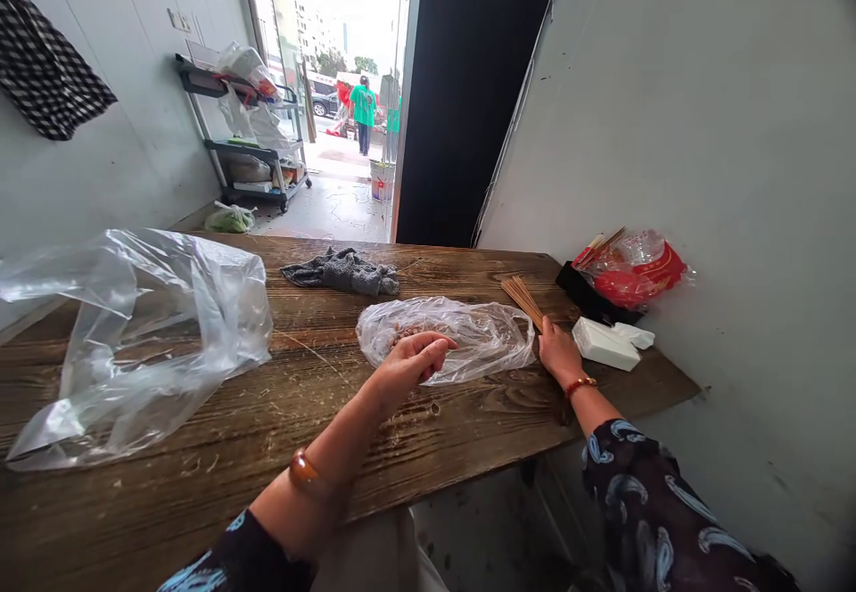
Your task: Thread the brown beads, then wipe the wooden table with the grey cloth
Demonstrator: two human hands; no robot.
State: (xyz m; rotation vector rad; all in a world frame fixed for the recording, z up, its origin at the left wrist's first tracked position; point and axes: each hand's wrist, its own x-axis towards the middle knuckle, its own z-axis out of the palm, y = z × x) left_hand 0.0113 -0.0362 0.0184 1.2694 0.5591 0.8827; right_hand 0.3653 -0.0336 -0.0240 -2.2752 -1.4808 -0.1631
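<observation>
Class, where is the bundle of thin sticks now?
In the head view, the bundle of thin sticks lies right of centre on the table, its near end at the right hand, beside the right end of the clear bag.

Left hand (418, 357) over a clear plastic bag (491, 342), right hand (560, 351) at thin sticks (522, 300).

No lettering readable; markings on white bucket (382, 184) and red packaging (638, 284) too small.
</observation>
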